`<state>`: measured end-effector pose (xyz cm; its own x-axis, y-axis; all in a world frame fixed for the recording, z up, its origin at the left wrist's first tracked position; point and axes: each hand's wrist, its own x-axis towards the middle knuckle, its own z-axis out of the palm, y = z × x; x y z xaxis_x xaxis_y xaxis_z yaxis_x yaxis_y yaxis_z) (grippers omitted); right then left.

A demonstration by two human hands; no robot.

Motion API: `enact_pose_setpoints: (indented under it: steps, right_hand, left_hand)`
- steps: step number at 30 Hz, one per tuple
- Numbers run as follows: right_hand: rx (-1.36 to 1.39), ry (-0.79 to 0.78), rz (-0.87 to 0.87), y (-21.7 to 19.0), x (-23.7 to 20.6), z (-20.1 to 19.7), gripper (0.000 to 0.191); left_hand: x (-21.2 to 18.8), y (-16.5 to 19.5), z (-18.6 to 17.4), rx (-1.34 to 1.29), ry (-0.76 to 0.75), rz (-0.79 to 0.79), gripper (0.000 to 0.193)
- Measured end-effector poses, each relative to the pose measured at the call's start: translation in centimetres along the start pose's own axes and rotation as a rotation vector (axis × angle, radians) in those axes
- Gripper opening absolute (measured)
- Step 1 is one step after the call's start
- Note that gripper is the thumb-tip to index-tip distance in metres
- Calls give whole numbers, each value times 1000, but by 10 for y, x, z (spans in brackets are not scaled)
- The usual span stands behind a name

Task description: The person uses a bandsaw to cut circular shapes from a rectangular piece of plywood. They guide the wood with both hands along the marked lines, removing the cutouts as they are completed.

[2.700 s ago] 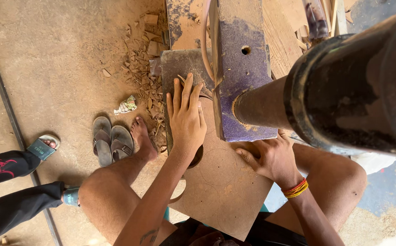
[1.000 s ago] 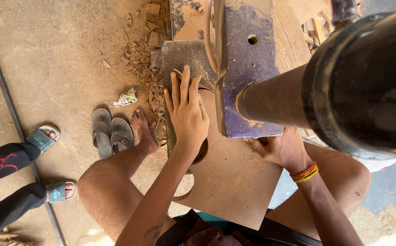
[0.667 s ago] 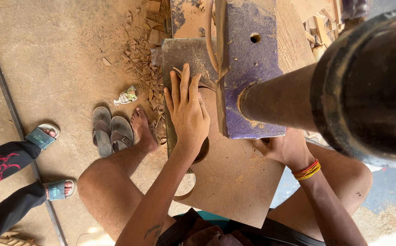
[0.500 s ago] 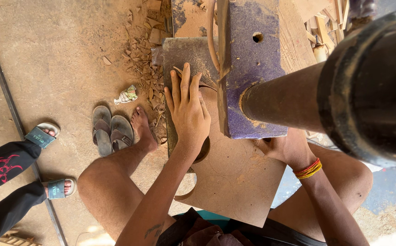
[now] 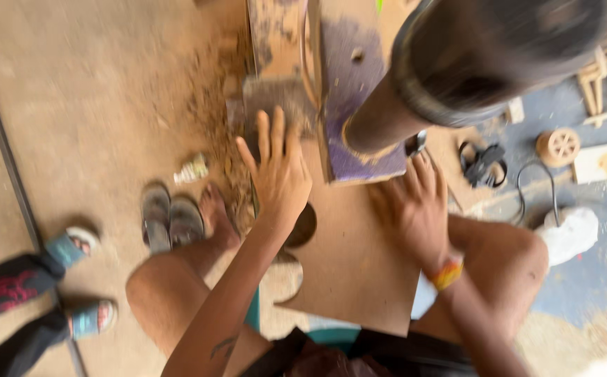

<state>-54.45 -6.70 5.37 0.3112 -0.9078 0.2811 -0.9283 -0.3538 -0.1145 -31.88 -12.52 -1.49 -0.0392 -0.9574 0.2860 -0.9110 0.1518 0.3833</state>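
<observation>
A flat brown board is being held down across the person's knees, close under a purple machine block with a big dark tube sticking out of it. The left hand is laid flat and open on the far edge of the board, fingers spread and pointing at the block, with nothing gripped. The right hand is pressed open on the right side of the board, just below the tube, with a bright band worn at the wrist. Round bites are already cut out of the board's left edge, so the work seems to be partway: the board is being steadied at the machine. For the next move, a firm push and fingers kept away from the cutting part would likely be needed. Much is blurred. The cutting part itself is hidden behind the block and tube. A grey pair of sandals is seen on the dusty floor, and another person's feet are cut off at the left. A small wooden wheel is lying at the right.
</observation>
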Motion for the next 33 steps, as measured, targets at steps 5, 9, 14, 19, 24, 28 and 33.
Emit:
enact_pose_setpoints:
  steps: [5,9,14,19,24,28,33]
  right_hand:
    - [117,-63,290,-49,-48,-19,69]
    - [109,-66,288,-32,-40,5,70]
    - [142,-69,235,-10,-23,19,67]
    - [93,-157,241,-2,-22,21,67]
    - [96,-140,226,0,-28,23,68]
    - [125,-147,216,1,-30,18,68]
    - [84,-143,223,4,-23,21,67]
  left_hand:
    - [4,-23,-9,-120,-202,401,38]
    - [11,-27,8,-39,-235,351,42]
    - [21,-24,20,44,-221,290,42]
    - [20,-19,15,-52,-133,266,44]
    - [15,-15,13,-47,-139,258,45]
    - [14,-14,11,-61,-138,267,41]
    - [25,-15,12,-41,-152,274,40]
